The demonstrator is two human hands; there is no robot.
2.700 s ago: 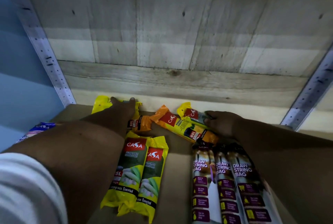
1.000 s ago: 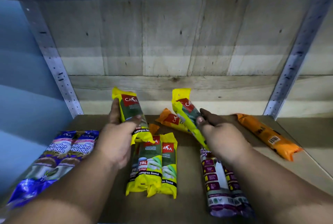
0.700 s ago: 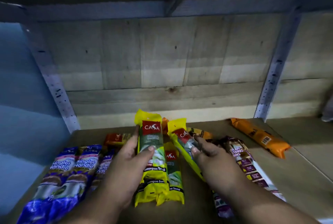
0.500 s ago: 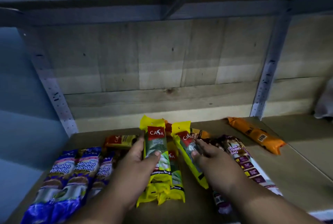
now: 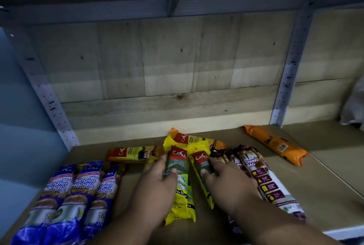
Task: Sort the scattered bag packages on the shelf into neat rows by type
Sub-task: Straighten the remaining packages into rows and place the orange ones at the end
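My left hand [image 5: 155,189] grips a yellow Casa package [image 5: 178,167], thumb across its front, laying it on other yellow packages in the middle of the shelf [image 5: 325,191]. My right hand [image 5: 226,183] holds a second yellow Casa package [image 5: 201,161] just to the right, thumb on its face. Three blue Singlet Handle packages [image 5: 78,187] lie side by side at the left. Dark Draw String Bag packages [image 5: 254,166] lie in a row at the right, partly under my right arm. Orange Casa packages lie behind: one [image 5: 134,154] at the left, one [image 5: 197,139] behind the yellow ones.
A lone orange package [image 5: 275,146] lies slanted at the back right. Wooden boards [image 5: 177,63] close the back. Perforated metal uprights stand at the left [image 5: 45,91] and right [image 5: 289,73]. A pale bag [image 5: 354,104] sits at the far right edge.
Both hands brought the two yellow packages forward from the back of the shelf and down onto the yellow row. My view pulled back, showing the blue packages and the upper shelf.
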